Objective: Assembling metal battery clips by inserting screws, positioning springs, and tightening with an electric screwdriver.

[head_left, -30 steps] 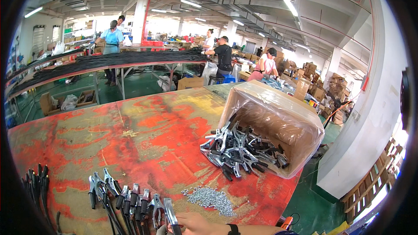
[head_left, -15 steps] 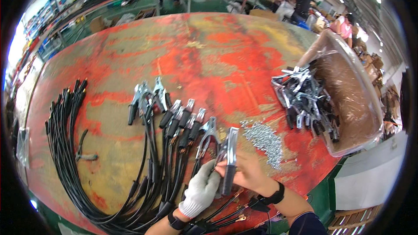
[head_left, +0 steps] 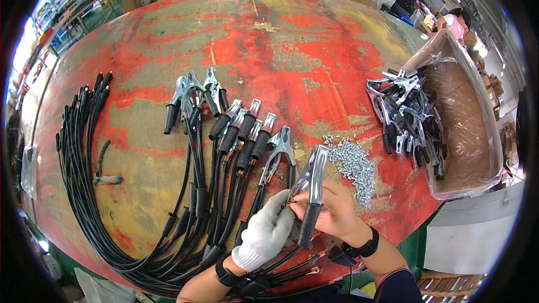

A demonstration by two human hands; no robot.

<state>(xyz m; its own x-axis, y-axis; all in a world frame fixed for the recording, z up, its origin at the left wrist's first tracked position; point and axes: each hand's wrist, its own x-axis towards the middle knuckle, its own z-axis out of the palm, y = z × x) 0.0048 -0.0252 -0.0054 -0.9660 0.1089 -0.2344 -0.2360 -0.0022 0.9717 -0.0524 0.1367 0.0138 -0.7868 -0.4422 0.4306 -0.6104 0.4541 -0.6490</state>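
In front of me stands a metal clamp (head_left: 315, 184) with black-sleeved handles, tilted, its jaws pointing up and away. My left hand (head_left: 264, 234), in a white knitted glove, is closed on its left handle, which the fingers largely hide. My bare right hand (head_left: 336, 212) reaches behind the right handle; its thumb and fingertips pinch together beside the gloved fingertips. Whatever lies in that pinch is too small to make out. Just left of my hands, another clamp (head_left: 276, 157) lies attached to a black cable. Beyond my right hand is a pile of small silvery screws (head_left: 355, 168).
Black cables (head_left: 84, 191) curve across the table's left side, several ending in clamps (head_left: 238, 132). At the right, loose clamps (head_left: 407, 109) spill from a plastic-lined carton (head_left: 463, 129). A small tool (head_left: 106, 178) rests inside the cable curve. People work beyond the red, worn table (head_left: 314, 84).
The view has shifted, so the table and its things sit a little differently. Both hands remain together at the clamp; the right fingers, blurred before, now show more sharply.
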